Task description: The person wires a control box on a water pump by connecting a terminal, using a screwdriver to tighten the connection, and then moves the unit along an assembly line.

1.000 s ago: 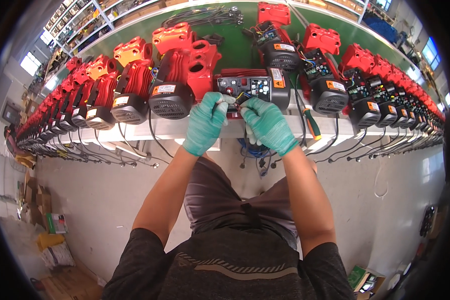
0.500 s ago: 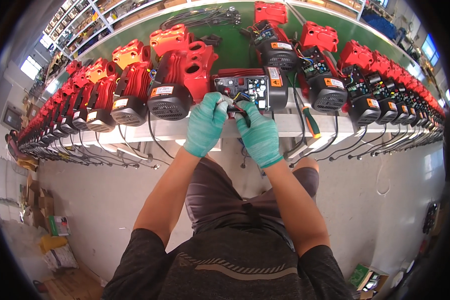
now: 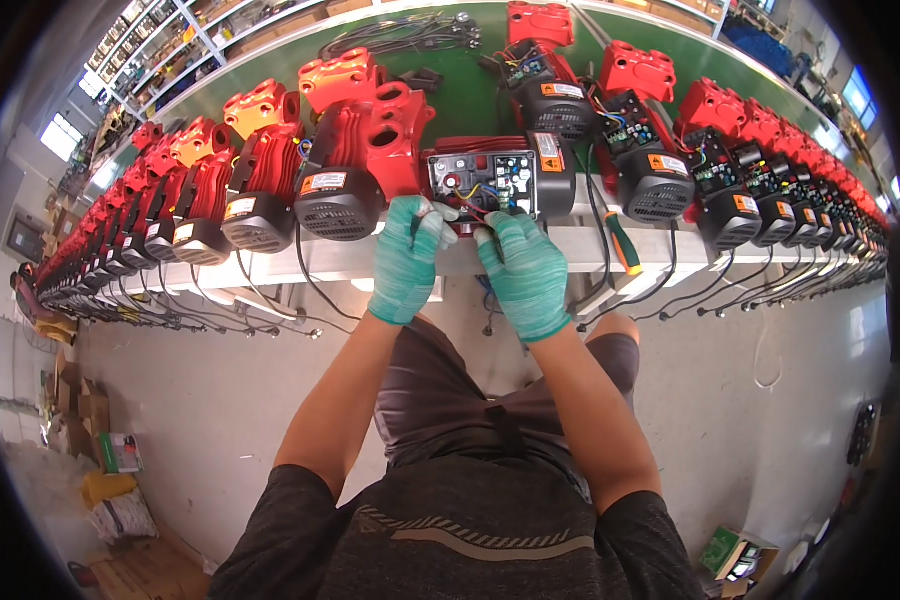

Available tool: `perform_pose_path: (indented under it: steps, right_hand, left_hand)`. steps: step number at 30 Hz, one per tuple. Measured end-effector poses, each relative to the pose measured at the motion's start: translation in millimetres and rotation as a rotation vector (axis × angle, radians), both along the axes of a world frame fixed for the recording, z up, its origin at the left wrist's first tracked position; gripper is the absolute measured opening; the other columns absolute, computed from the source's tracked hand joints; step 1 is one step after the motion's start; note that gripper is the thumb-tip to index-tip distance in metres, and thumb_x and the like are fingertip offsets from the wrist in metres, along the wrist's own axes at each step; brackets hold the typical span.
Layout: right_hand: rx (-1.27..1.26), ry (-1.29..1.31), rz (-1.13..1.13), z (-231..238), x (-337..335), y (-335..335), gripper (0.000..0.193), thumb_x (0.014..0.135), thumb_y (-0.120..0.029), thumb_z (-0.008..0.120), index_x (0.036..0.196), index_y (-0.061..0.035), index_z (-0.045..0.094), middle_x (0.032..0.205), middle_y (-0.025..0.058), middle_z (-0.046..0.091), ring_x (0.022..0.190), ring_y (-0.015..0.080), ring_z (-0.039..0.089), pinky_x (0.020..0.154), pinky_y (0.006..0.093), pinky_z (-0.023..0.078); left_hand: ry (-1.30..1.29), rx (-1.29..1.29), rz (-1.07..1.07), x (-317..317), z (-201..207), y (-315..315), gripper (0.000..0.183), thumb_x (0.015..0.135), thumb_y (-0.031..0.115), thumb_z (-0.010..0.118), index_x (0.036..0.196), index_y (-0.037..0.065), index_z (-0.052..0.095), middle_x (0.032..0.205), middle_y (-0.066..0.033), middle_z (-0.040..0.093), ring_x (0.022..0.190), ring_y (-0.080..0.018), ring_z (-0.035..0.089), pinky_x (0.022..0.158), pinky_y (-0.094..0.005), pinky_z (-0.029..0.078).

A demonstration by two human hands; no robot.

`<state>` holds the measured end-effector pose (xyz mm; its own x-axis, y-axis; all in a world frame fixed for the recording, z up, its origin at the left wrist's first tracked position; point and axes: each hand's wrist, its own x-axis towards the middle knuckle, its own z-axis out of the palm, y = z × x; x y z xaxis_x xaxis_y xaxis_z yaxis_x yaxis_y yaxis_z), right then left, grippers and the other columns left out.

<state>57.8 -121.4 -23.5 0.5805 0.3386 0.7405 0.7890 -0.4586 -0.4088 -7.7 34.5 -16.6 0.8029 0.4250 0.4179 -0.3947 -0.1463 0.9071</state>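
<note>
A red electric pump (image 3: 478, 146) lies on its side in front of me, its black control box open toward me. Inside shows a circuit board (image 3: 482, 180) with yellow, red and blue wires (image 3: 483, 193) that run toward the box's near edge. My left hand (image 3: 406, 262), in a green glove, is closed in a pinch at the box's near left corner; what it pinches is hidden. My right hand (image 3: 526, 275), gloved alike, is closed at the near edge, its fingertips on a thin red wire. A black end cover (image 3: 552, 175) forms the pump's right end.
Similar red pumps with black end covers stand in rows left (image 3: 339, 170) and right (image 3: 655, 165). A screwdriver (image 3: 624, 244) with a green and orange handle lies at the bench edge. Power cords hang off the front. Loose black cables (image 3: 405, 35) lie on the green bench top (image 3: 460, 95).
Both hands have drawn back slightly toward me from the board. The left fingers have come off the box's left side, showing more of the board and wires.
</note>
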Motion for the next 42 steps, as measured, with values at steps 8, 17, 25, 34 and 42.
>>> perform_pose_path:
  steps: [8, 17, 25, 34, 42]
  right_hand:
    - [-0.071, 0.001, 0.036, 9.2, -8.4, 8.5, 0.018, 0.087, -0.013, 0.072, 0.104, -0.0085, 0.067, 0.094, 0.0110, 0.065, 0.072, 0.0307, 0.067, 0.064, 0.0403, 0.056]
    - [0.255, 0.384, 0.167, -20.6, -25.2, 35.5, 0.017, 0.088, -0.011, 0.073, 0.099, -0.0012, 0.066, 0.075, 0.0104, 0.060, 0.064, 0.0216, 0.060, 0.062, 0.0366, 0.049]
    - [0.398, 0.659, 0.243, 6.4, -2.4, -11.1, 0.022, 0.095, -0.007, 0.068, 0.116, -0.0012, 0.069, 0.087, 0.0108, 0.072, 0.072, 0.0153, 0.065, 0.071, 0.0298, 0.055]
    - [0.193, 0.660, 0.432, 34.3, 32.3, -10.4, 0.022, 0.094, -0.007, 0.070, 0.114, 0.0007, 0.069, 0.087, 0.0156, 0.073, 0.073, 0.0213, 0.070, 0.071, 0.0343, 0.056]
    - [0.072, 0.414, 0.310, 44.2, 27.6, -8.9, 0.011, 0.093, -0.011, 0.067, 0.101, -0.0034, 0.070, 0.087, 0.0228, 0.070, 0.082, 0.0423, 0.068, 0.072, 0.0458, 0.055]
  left_hand:
    - [0.095, 0.413, -0.018, 3.2, 24.5, 1.1, 0.009, 0.103, 0.007, 0.056, 0.111, 0.005, 0.051, 0.107, -0.0113, 0.072, 0.081, -0.0155, 0.067, 0.076, -0.0313, 0.056]
    - [0.208, 0.859, -0.070, 19.2, 48.1, 18.2, 0.016, 0.093, 0.011, 0.068, 0.107, 0.002, 0.066, 0.099, -0.0153, 0.070, 0.089, -0.0341, 0.070, 0.079, -0.0395, 0.057]
    - [0.161, 0.974, -0.018, 20.8, 51.6, 10.8, 0.017, 0.091, 0.011, 0.070, 0.105, 0.004, 0.066, 0.098, -0.0153, 0.069, 0.088, -0.0373, 0.068, 0.076, -0.0430, 0.055]
    - [0.139, 0.942, -0.111, 26.7, 54.1, 13.6, 0.020, 0.091, 0.014, 0.073, 0.106, 0.005, 0.065, 0.093, -0.0158, 0.069, 0.087, -0.0378, 0.068, 0.075, -0.0434, 0.055]
    - [0.116, 1.124, 0.141, 20.1, 55.0, 0.0, 0.029, 0.085, 0.014, 0.077, 0.113, 0.009, 0.067, 0.101, -0.0106, 0.067, 0.090, -0.0314, 0.068, 0.077, -0.0407, 0.056]
